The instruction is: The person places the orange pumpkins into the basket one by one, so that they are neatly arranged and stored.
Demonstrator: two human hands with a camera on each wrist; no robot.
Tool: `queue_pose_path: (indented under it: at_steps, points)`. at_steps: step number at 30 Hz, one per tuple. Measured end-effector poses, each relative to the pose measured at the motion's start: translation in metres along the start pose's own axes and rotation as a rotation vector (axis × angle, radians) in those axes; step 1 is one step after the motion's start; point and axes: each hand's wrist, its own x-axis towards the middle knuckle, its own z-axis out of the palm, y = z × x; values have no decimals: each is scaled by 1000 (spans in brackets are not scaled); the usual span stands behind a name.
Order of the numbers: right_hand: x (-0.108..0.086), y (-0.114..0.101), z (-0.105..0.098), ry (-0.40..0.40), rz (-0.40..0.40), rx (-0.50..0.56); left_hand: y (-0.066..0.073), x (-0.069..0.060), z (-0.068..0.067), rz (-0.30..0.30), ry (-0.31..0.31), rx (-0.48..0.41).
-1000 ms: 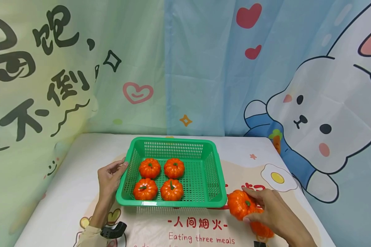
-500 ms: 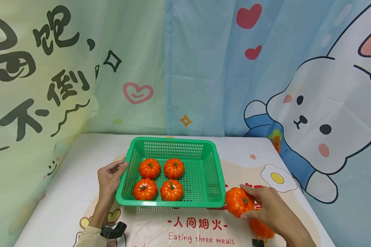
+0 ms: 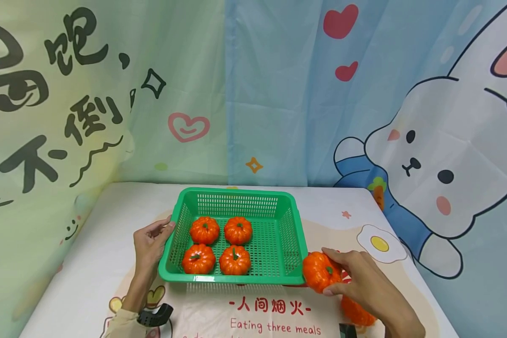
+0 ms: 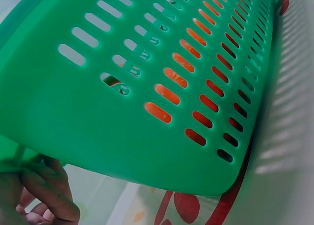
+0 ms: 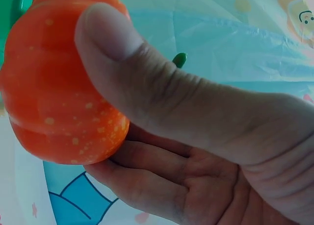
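Observation:
A green plastic basket (image 3: 279,234) with slotted walls stands on the table, several small orange pumpkins (image 3: 238,230) grouped in its left half. My left hand (image 3: 151,241) grips the basket's left rim; in the left wrist view those fingers (image 4: 51,193) curl at the rim. Between thumb and fingers my right hand (image 3: 369,281) holds another pumpkin (image 3: 319,272), right at the basket's front right corner. The thumb lies across that pumpkin (image 5: 54,77) in the right wrist view. A further pumpkin (image 3: 357,311) sits on the table below the right hand, partly hidden by it.
The table's printed cloth (image 3: 274,319) carries red writing and a fried egg picture. Behind the table hangs a curtain (image 3: 266,94) with hearts and a large rabbit. A black band (image 3: 155,315) is on the left wrist.
My right hand has moved left and slightly away from me, bringing its pumpkin from beside the basket up against the right corner. The left hand and basket have stayed put.

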Motion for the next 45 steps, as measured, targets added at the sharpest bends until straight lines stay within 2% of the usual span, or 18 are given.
queue_pose_path:
  at_steps: [16,25,31,45]
  points:
    - [8,-16,2,44,-59,-38,-1,1,2,10,5,5]
    - [8,-26,10,64,12,-17,-2,2,2,14,-5,4]
    - [14,-32,15,95,-18,-20,-2,2,1,13,-4,-3]
    - [25,-39,27,96,-84,19,-3,1,-1,27,5,18]
